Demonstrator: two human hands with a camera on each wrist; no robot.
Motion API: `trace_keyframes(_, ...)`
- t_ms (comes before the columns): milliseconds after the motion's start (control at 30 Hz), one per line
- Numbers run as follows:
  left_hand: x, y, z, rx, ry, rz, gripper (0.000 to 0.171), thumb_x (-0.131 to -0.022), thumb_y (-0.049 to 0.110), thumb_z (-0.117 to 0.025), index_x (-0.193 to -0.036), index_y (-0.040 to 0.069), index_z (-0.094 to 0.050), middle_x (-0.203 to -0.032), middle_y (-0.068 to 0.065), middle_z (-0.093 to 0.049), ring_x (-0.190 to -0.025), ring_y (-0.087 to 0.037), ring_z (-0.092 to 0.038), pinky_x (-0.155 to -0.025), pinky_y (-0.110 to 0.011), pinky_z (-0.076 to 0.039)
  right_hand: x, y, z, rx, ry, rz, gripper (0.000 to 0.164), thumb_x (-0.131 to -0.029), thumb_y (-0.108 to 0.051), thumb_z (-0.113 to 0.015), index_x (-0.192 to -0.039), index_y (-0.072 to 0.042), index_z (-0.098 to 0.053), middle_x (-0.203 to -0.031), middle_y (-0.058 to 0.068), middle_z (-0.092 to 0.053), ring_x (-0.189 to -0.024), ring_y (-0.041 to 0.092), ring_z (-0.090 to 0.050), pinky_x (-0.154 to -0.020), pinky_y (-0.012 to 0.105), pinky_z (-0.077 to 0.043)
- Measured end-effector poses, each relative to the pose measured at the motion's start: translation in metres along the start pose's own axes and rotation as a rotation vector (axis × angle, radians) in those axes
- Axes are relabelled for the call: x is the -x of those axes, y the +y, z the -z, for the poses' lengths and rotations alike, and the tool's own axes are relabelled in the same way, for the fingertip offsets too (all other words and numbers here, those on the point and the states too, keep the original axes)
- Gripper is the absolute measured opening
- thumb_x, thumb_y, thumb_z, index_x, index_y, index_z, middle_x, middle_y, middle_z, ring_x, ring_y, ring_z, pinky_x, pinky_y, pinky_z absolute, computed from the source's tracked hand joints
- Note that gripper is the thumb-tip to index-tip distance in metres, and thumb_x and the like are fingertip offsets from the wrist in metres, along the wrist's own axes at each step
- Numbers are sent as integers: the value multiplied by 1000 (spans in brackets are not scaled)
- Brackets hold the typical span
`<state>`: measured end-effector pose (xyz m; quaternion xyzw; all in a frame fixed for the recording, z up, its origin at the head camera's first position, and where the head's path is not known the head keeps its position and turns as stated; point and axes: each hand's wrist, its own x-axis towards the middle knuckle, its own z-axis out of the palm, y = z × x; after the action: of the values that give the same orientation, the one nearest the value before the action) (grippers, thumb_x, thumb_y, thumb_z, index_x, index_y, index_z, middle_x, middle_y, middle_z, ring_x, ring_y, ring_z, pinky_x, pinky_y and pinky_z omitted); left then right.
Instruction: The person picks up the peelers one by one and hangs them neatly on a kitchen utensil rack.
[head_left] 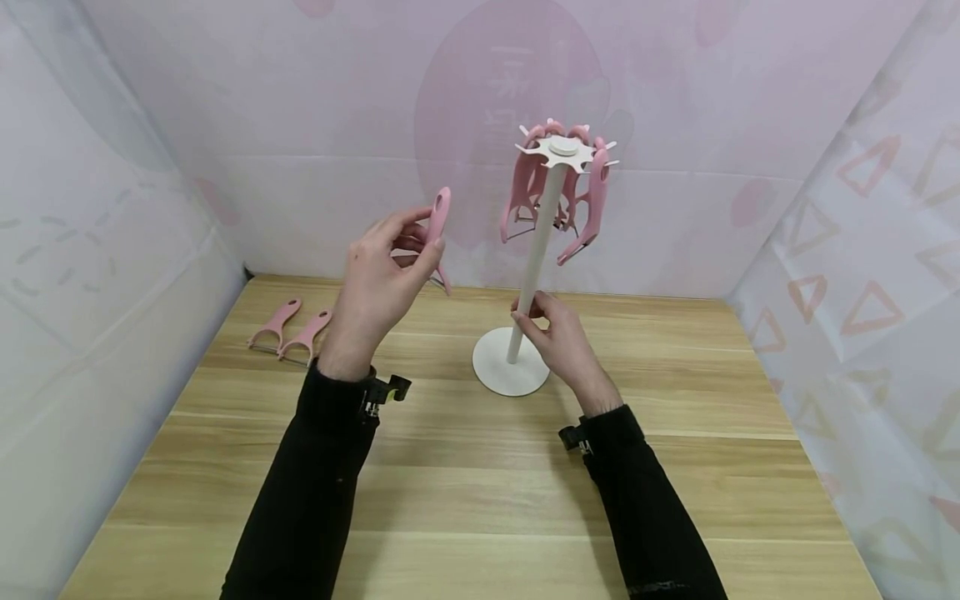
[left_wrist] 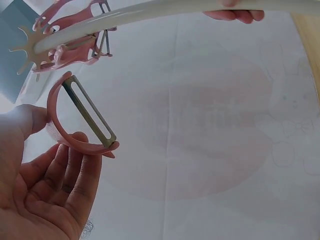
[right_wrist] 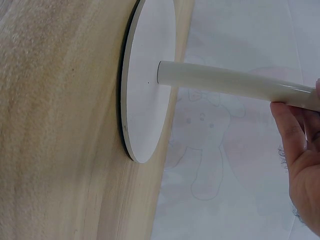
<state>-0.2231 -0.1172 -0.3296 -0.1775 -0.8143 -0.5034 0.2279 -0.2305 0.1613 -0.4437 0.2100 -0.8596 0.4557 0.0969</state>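
My left hand (head_left: 386,271) pinches a pink peeler (head_left: 438,215) between thumb and fingers, in the air left of a white stand. In the left wrist view the held peeler's metal blade (left_wrist: 91,112) shows across its curved pink fork. The stand's pole (head_left: 538,258) is held low down by my right hand (head_left: 557,337), thumb and fingers round it. Several pink peelers (head_left: 597,196) hang from the hooked white top (head_left: 562,150), mostly at its back and sides. The round white base (head_left: 495,367) stands on the wooden table.
Two more pink peelers (head_left: 306,335) lie on the table (head_left: 450,500) at the left, close to my left wrist. Behind the table hangs a pale printed backdrop (head_left: 337,100), with similar sheets on both sides. A wrist camera (head_left: 392,389) sits on the left cuff.
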Motion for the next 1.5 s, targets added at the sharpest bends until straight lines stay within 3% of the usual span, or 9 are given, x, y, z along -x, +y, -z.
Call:
trace_keyframes(533, -6, 31, -6, 85, 24, -53, 46, -98, 38, -70, -138, 18, -65, -109, 1, -66, -100, -6, -65, -86, -24, -57, 0, -1, 0, -8, -1, -13, 21, -105, -26, -62, -119, -12, -67, -106, 3, -65, -99, 19, -63, -76, 42, -59)
trace_keyframes(800, -3, 77, 0, 130, 11, -58, 40, -98, 14, -70, -136, 2, -64, -108, -10, -67, -99, -15, -67, -86, -29, -58, -1, -1, 0, -14, 3, -2, 19, -105, -25, -62, -117, -11, -67, -106, 4, -66, -99, 21, -63, -80, 45, -59)
trace_keyframes(1067, -9, 91, -2, 159, 2, -83, 40, -98, 14, -70, -136, 1, -64, -108, -10, -67, -98, -15, -67, -87, -29, -58, -1, -1, 0, -21, 2, 7, 16, -104, -23, -64, -116, -13, -66, -106, 4, -65, -100, 24, -63, -80, 47, -59)
trace_keyframes(1267, -12, 100, -3, 168, -2, -82, 41, -99, 16, -69, -137, 1, -63, -110, -11, -66, -100, -15, -67, -86, -26, -58, -2, -1, 0, -4, 6, 19, 16, -104, -23, -64, -116, -13, -66, -106, 3, -66, -99, 21, -64, -81, 43, -59)
trace_keyframes(1500, -14, 109, -7, 242, 15, -91, 41, -100, 14, -67, -138, -1, -62, -112, -15, -66, -99, -19, -67, -88, -33, -59, -2, 0, 0, -4, 3, 12, 16, -104, -25, -63, -117, -14, -66, -107, 3, -66, -99, 21, -64, -79, 42, -60)
